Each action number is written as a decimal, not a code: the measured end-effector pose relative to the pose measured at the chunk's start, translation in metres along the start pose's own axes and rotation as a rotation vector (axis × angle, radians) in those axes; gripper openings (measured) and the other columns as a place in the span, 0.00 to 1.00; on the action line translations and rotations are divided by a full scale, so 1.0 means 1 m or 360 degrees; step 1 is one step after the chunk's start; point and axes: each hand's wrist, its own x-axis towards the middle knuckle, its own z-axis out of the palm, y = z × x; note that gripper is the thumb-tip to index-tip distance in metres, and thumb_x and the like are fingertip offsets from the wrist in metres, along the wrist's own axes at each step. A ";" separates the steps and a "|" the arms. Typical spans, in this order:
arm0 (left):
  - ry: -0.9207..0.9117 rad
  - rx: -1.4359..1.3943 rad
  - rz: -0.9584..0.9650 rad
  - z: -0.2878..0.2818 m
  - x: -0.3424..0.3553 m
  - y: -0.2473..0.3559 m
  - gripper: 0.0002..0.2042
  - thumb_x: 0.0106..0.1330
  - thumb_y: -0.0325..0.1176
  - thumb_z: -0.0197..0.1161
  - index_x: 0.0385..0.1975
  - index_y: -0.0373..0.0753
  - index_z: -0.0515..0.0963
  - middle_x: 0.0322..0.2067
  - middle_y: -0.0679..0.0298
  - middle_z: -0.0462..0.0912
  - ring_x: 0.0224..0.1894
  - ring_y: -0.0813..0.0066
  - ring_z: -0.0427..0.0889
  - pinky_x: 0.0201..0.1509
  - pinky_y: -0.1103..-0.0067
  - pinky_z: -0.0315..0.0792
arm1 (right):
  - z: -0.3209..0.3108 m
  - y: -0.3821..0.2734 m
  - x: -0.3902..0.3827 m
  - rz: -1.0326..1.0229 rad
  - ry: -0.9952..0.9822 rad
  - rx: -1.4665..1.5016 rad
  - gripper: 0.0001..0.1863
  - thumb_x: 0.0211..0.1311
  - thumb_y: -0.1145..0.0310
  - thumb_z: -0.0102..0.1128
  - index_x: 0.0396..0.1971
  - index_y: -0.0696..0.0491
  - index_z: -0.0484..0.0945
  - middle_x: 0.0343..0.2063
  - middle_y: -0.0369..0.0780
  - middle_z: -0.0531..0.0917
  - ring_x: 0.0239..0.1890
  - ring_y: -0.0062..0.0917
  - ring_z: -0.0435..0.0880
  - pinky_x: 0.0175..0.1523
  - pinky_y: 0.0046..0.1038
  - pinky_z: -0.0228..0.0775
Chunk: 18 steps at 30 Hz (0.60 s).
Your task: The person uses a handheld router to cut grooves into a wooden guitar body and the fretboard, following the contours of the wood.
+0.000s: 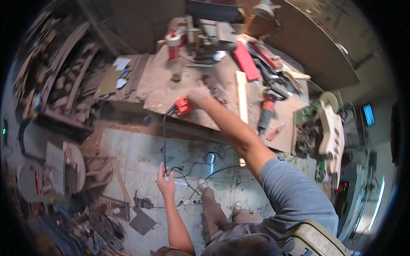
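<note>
My right hand (199,96) reaches over the front edge of the wooden workbench (158,85) and grips an orange-red corded power tool (183,105); blur and the hand hide its exact kind. A black power cord (165,136) drops from the tool's rear end. Lower down, away from the bench, my left hand (166,181) holds this cord between thumb and fingers. To the right of my right hand, a pale wooden strip (242,96) lies on the bench. A red and grey angle grinder (267,111) rests beyond that strip.
A red and white bottle (173,45) and a small jar (176,76) stand on the bench. A red board (246,60) lies further back. Cords and a power strip (190,202) lie across the tiled floor (145,149). Wood scraps (64,72) fill the left.
</note>
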 end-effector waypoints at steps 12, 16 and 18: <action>-0.0345 0.0366 0.0228 0.073 -0.023 0.009 0.18 0.73 0.29 0.63 0.60 0.32 0.79 0.54 0.52 0.85 0.52 0.62 0.85 0.59 0.71 0.78 | -0.005 -0.073 -0.549 0.1087 0.0339 0.1802 0.13 0.63 0.64 0.63 0.39 0.57 0.88 0.37 0.46 0.90 0.43 0.41 0.89 0.50 0.39 0.81; -0.0529 0.0414 0.0743 0.158 -0.050 0.100 0.11 0.73 0.31 0.65 0.48 0.32 0.84 0.44 0.55 0.87 0.46 0.67 0.86 0.52 0.73 0.78 | -0.019 -0.021 -0.667 0.1867 0.1352 0.1151 0.08 0.63 0.70 0.65 0.38 0.57 0.88 0.31 0.44 0.89 0.33 0.35 0.89 0.42 0.34 0.81; -0.0632 0.0462 0.0850 0.214 -0.069 0.152 0.09 0.73 0.33 0.66 0.42 0.33 0.85 0.42 0.55 0.87 0.44 0.66 0.86 0.49 0.72 0.78 | -0.031 0.011 -0.705 0.2155 0.1663 0.0896 0.06 0.64 0.72 0.66 0.38 0.57 0.87 0.29 0.42 0.88 0.29 0.29 0.87 0.39 0.29 0.79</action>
